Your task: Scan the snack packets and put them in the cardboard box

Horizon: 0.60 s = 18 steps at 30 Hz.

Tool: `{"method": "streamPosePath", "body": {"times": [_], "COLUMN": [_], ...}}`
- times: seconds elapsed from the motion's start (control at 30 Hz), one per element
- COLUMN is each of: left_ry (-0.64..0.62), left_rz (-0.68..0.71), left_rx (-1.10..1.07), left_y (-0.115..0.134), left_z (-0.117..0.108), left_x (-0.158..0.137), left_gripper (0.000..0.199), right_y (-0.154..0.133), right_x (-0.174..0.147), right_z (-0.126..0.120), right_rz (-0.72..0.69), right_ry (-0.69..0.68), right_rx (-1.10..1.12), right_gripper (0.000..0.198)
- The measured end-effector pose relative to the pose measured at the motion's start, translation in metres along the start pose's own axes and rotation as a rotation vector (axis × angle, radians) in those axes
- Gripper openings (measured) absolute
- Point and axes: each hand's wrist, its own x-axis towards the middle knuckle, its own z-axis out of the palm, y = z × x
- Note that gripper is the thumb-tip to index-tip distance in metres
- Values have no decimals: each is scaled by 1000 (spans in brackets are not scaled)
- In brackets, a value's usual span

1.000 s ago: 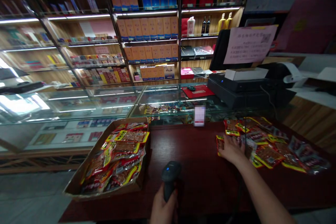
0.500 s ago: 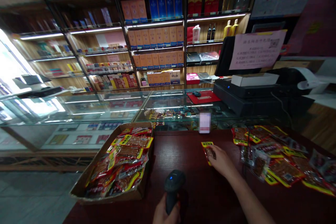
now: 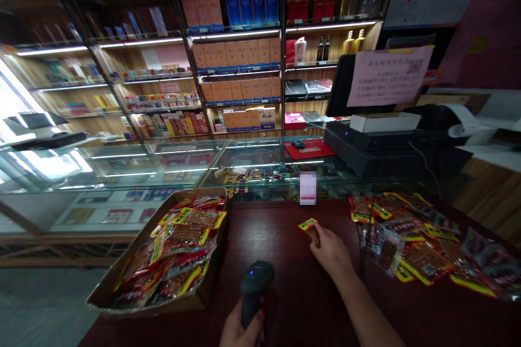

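My left hand is wrapped round the handle of a dark barcode scanner, whose head shows a small blue light. In my right hand is a snack packet with a yellow top edge and brown contents, pinched between thumb and fingers above the dark red tabletop. To the left, a cardboard box holds many similar packets. On the right lies a loose spread of snack packets, some partly covering others.
Behind the table stands a glass display counter, carrying a computer mouse on a red mat. A monitor with a pink notice rises at the right. A thin dark cable crosses the loose packets. Stocked shelves line the wall.
The packet in my right hand has turned and moved slightly left. The scanner in my left hand has stayed in hand. The whole view has shifted a little.
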Motion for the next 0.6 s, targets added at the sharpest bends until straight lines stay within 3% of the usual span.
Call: {"method": "streamPosePath", "body": {"times": [0.2,0.37,0.6], "left_ry": [-9,-31,-145], "left_rz": [15,27,38], "left_rx": [-24,4,61], "left_y": [-1,2,20], "left_z": [2,0,6], "left_x": [-4,-5,-17], "left_gripper": [65,57,43], "right_y": [4,16,8], "right_x": [4,10,15], "right_z": [-6,3,20], "right_rz": [88,202,27], "right_ry": [97,149,-107], "right_rx": [85,476,1121], "right_gripper": [45,51,49]}}
